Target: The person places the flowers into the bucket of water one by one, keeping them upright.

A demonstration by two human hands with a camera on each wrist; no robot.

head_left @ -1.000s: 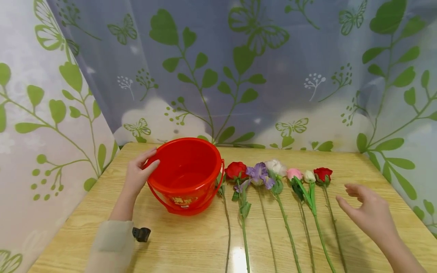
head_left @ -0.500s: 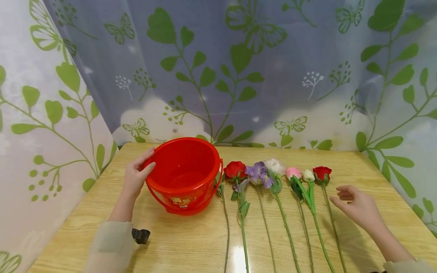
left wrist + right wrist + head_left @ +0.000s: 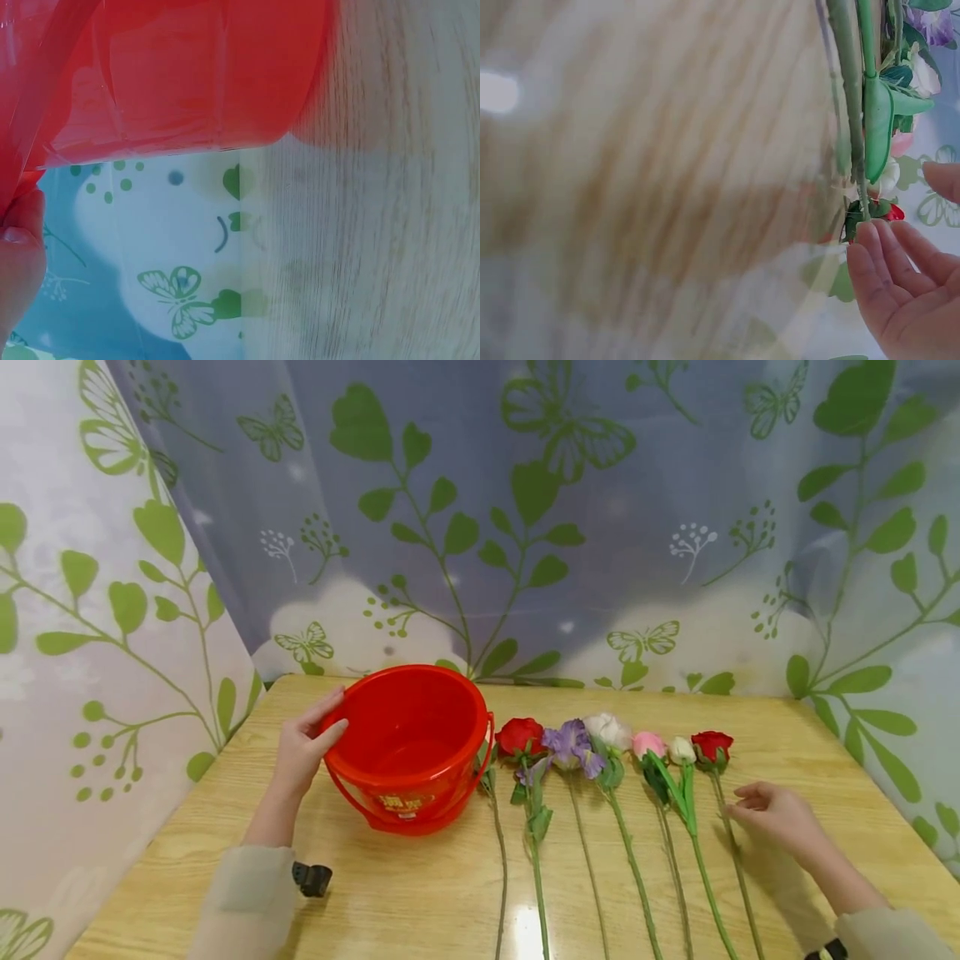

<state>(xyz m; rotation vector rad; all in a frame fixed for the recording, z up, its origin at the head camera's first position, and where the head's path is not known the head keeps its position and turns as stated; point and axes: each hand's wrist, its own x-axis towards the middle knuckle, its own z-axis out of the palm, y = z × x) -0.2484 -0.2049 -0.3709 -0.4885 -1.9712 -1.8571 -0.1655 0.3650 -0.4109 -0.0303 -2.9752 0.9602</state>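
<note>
My left hand [image 3: 303, 747] holds the rim of a red plastic bucket [image 3: 446, 787], with the thumb over the edge. In the left wrist view, fingers of the left hand [image 3: 24, 247] show at the bucket's [image 3: 195, 75] rim; the rest of that hand is out of frame. My right hand [image 3: 776, 820] is beside the stem of the rightmost red rose [image 3: 711, 747]. In the right wrist view, the right hand [image 3: 900, 296] has its thumb well apart from loosely bent fingers, whose tips overlap the stem [image 3: 847, 75] just below the red bloom [image 3: 895, 213].
Left of that rose lie a white tulip [image 3: 681, 750], a pink flower [image 3: 647, 743], a white flower [image 3: 607, 729], a purple iris [image 3: 570, 742] and another red rose [image 3: 519, 737]. One more stem [image 3: 501, 860] starts behind the bucket. A patterned curtain [image 3: 480, 527] backs the wooden table [image 3: 390, 893].
My right hand has moved left and slightly down to the rightmost rose's stem, its fingers drawing closer together. The left hand and the bucket have stayed in place.
</note>
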